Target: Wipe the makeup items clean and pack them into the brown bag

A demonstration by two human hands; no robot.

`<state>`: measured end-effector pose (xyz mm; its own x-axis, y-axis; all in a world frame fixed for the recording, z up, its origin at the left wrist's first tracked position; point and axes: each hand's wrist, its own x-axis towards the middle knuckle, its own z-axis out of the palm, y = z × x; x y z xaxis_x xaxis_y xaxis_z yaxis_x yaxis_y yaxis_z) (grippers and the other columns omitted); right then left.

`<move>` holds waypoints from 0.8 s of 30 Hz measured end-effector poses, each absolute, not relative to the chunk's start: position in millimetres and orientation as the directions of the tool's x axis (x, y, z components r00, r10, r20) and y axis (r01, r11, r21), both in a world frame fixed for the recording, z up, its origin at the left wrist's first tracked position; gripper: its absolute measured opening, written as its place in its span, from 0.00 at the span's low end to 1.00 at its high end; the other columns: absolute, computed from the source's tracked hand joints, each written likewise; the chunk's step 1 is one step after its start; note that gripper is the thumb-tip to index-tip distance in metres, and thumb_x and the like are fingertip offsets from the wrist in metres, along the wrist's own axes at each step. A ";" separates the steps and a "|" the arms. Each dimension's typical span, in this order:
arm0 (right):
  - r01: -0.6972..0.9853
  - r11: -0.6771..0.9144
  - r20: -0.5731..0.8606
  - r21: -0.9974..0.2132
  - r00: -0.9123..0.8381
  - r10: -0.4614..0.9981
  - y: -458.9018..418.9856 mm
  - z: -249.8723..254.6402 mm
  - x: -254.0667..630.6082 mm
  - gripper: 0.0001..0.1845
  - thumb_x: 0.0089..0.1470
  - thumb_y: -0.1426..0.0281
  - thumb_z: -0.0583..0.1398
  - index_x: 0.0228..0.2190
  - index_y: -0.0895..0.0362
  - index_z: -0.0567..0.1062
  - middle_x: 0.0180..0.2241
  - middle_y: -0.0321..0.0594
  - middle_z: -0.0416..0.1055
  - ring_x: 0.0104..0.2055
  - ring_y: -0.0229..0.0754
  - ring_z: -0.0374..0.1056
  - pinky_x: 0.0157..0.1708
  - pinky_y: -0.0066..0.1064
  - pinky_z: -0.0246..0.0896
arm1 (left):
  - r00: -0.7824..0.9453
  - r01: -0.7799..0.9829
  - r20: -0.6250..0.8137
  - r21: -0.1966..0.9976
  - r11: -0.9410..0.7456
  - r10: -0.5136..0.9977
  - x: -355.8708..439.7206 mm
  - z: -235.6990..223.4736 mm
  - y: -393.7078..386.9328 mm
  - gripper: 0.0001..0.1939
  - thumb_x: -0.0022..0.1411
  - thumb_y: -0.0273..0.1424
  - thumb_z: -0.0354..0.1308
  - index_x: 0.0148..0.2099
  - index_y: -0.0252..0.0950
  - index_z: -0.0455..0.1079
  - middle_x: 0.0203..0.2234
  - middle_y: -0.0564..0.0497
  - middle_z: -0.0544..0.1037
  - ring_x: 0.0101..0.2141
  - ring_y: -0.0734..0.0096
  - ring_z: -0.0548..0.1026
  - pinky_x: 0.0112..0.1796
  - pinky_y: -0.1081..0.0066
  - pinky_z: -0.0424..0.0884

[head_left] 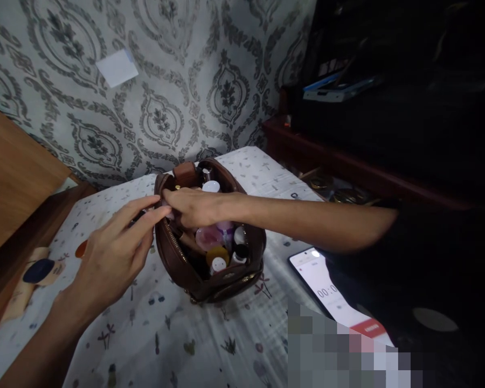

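Observation:
A brown handbag [173,267] stands unzipped on the patterned sheet, filled with several small bottles and jars. My left hand [123,237] pinches the bag's left rim between its fingers. Over the opening reaches my right hand [196,207], down in the left part of the bag; its fingertips are hidden. Close to it are a white round lid [210,186], a pink container [209,237] and a yellow lid [217,255]. At the front of the bag sit a white-capped bottle [218,264] and a black-capped bottle [240,253].
A phone [317,283] showing a timer lies on the right of the sheet [178,345]. Beige tubes [24,293] and an orange item [81,249] lie at the left. A wooden panel [20,183] borders the left, a dark red ledge [307,145] the right, and a patterned wall the back.

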<state>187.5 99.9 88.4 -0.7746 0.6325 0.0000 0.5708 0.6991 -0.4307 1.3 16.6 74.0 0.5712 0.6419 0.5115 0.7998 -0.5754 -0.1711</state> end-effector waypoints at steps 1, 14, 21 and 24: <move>0.561 0.712 0.001 -0.422 -0.785 0.619 100.9 87.5 188.1 0.17 0.54 0.81 0.59 0.46 0.62 0.69 0.44 0.47 0.75 0.39 0.44 0.71 0.28 0.28 0.55 | 0.577 0.795 0.515 -0.175 -0.581 0.634 1.4 74.1 16.4 0.17 0.70 0.24 0.48 0.57 0.42 0.69 0.56 0.45 0.74 0.54 0.57 0.75 0.49 0.59 0.77; 0.610 0.672 -0.111 -0.419 -0.769 0.629 92.1 103.4 194.5 0.15 0.52 0.87 0.59 0.42 0.64 0.74 0.36 0.44 0.76 0.34 0.44 0.71 0.30 0.29 0.60 | 0.526 0.834 0.491 -0.138 -0.535 0.694 3.0 73.6 14.8 0.20 0.72 0.27 0.47 0.63 0.42 0.65 0.59 0.48 0.73 0.57 0.61 0.74 0.53 0.65 0.75; 0.645 0.632 -0.118 -0.431 -0.734 0.669 84.2 111.0 204.0 0.14 0.52 0.88 0.56 0.36 0.64 0.75 0.31 0.41 0.75 0.30 0.40 0.71 0.28 0.26 0.60 | 0.499 0.846 0.496 -0.103 -0.523 0.710 3.7 78.4 11.7 0.20 0.72 0.30 0.47 0.63 0.44 0.65 0.59 0.49 0.73 0.56 0.60 0.74 0.54 0.62 0.74; 0.584 0.598 -0.035 -0.550 -0.731 0.682 87.0 106.2 210.8 0.07 0.53 0.83 0.58 0.30 0.61 0.74 0.24 0.36 0.72 0.25 0.37 0.68 0.24 0.24 0.57 | 0.476 0.856 0.511 -0.083 -0.510 0.716 2.3 78.2 9.8 0.20 0.72 0.31 0.47 0.63 0.46 0.65 0.57 0.50 0.74 0.55 0.59 0.75 0.53 0.61 0.75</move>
<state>210.8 87.0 106.2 -0.7309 0.6816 -0.0349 0.5837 0.5978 -0.5496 2.3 9.8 78.2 0.4760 0.7160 0.5106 0.8561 -0.5101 -0.0828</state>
